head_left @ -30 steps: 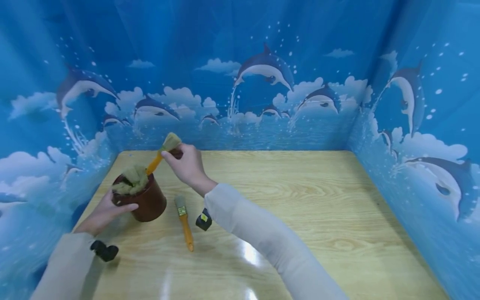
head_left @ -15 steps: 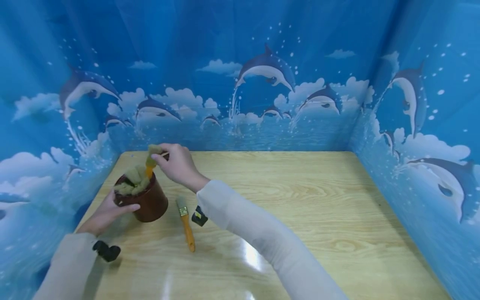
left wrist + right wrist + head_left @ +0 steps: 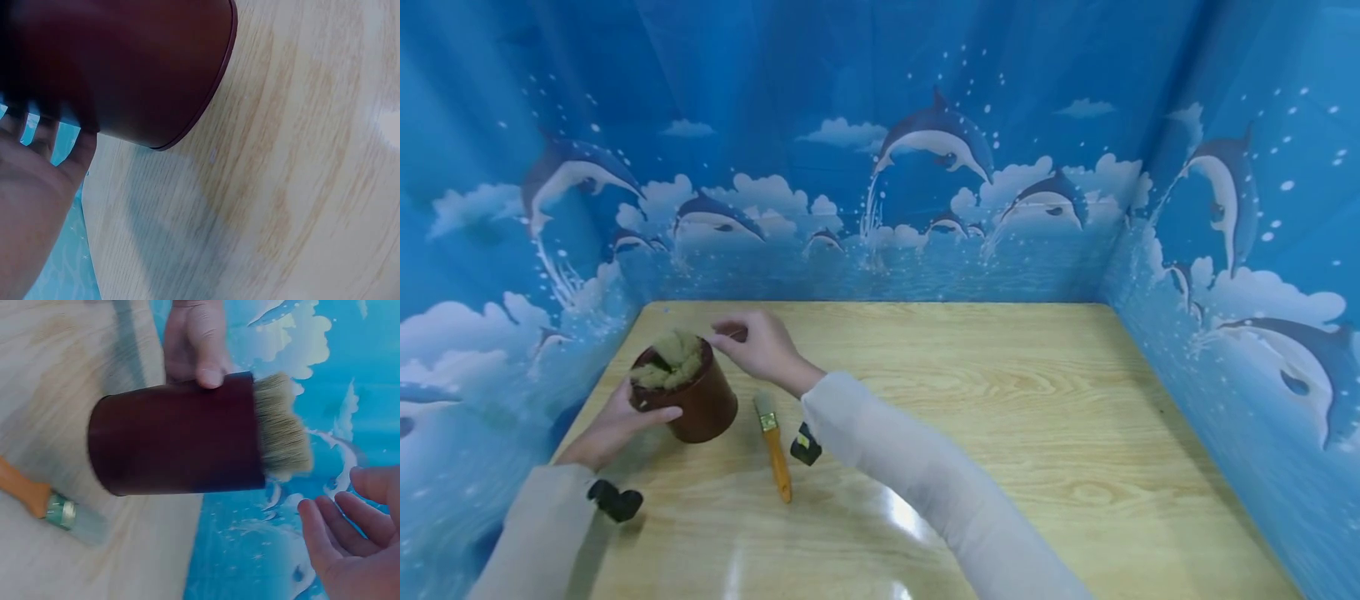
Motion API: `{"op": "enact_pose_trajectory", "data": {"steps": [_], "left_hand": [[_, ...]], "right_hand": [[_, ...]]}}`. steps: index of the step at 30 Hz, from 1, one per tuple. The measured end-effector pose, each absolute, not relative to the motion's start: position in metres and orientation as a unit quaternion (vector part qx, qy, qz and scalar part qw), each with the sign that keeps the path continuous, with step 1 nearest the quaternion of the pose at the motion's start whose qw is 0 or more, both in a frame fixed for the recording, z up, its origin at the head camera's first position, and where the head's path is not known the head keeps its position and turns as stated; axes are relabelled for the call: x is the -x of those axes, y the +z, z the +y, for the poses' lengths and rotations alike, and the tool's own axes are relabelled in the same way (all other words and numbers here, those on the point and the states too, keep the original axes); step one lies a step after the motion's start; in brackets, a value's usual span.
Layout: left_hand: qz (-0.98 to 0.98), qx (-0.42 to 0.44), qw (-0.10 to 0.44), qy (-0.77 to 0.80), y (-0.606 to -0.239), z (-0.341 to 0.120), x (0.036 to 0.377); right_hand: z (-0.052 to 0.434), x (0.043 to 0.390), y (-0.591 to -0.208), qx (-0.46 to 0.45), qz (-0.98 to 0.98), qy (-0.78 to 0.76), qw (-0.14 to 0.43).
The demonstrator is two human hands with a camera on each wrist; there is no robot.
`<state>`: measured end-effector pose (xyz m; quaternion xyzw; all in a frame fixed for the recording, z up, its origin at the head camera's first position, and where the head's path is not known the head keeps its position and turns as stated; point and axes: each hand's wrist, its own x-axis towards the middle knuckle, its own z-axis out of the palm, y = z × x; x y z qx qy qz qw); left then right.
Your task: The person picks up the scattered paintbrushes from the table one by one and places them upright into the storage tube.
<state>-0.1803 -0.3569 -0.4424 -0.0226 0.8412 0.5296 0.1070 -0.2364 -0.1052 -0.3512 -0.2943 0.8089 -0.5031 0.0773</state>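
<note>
My left hand (image 3: pixel 606 429) grips a dark brown cylindrical cup (image 3: pixel 703 408), thumb on the near side and fingers round the far side. The cup leans on the table's left part. Pale bristles of several paintbrushes (image 3: pixel 673 354) stick up from its mouth, with their handles hidden inside. Just off the cup's right rim, my right hand (image 3: pixel 763 350) holds nothing; in the right wrist view its fingers (image 3: pixel 359 528) are loosely bent and apart from the bristles. A single paintbrush (image 3: pixel 775 450) with an orange handle and green-tinted ferrule lies on the table right of the cup.
The wood-grain table (image 3: pixel 1000 433) stretches away to the right. Blue dolphin-print curtains (image 3: pixel 880 167) enclose its back and sides. A small black wrist camera (image 3: pixel 615 502) sits by the left sleeve, another black camera (image 3: pixel 806 446) by the right.
The right hand lowered an orange-handled paintbrush, handle first, into the cup and let go of it. That hand now hovers beside the rim. The left hand and the cup have barely moved.
</note>
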Motion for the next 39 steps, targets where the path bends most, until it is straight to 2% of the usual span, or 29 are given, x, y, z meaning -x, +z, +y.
{"op": "enact_pose_trajectory", "data": {"steps": [9, 18, 31, 39], "left_hand": [[0.840, 0.017, 0.099, 0.534, -0.443, -0.358, 0.181], [0.838, 0.008, 0.098, 0.536, -0.445, -0.360, 0.181], [0.838, 0.015, 0.108, 0.534, -0.445, -0.360, 0.180], [0.840, 0.024, 0.112, 0.530, -0.446, -0.359, 0.181]], "right_hand": [[-0.094, 0.236, -0.384, 0.223, 0.812, -0.522, 0.135], [-0.089, 0.228, -0.420, 0.160, 0.826, -0.518, 0.154], [-0.086, 0.212, -0.458, 0.107, 0.847, -0.503, 0.136], [-0.092, 0.204, -0.480, 0.085, 0.888, -0.444, 0.082]]}}
